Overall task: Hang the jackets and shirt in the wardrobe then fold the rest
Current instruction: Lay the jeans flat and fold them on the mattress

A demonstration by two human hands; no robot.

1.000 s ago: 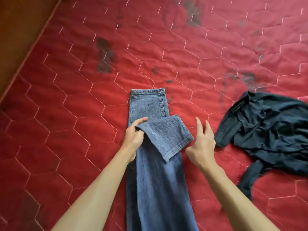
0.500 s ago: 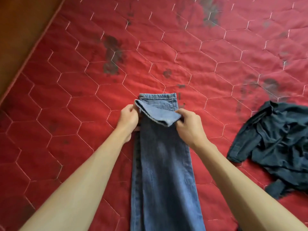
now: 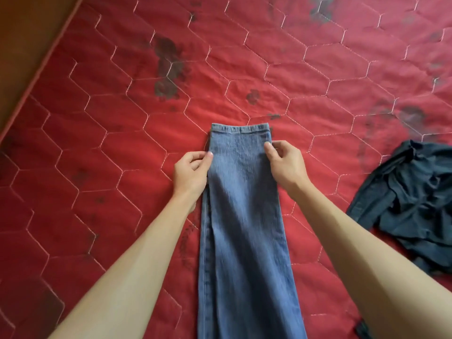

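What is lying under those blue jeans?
The red quilted mattress shows all round the jeans, so they lie on it. A lower denim layer peeks out along their left edge. Anything else beneath is covered.

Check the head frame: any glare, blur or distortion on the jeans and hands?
Head view: flat, even light, no glare on the red mattress; faint shadows beside the jeans; left hand and right hand sharp, denim softens toward the bottom edge; wide-angle stretches the forearms at the corners.

Red quilted mattress (image 3: 97, 167): blue jeans (image 3: 244, 228) flat mid-bed, dark garment (image 3: 411, 206) crumpled right
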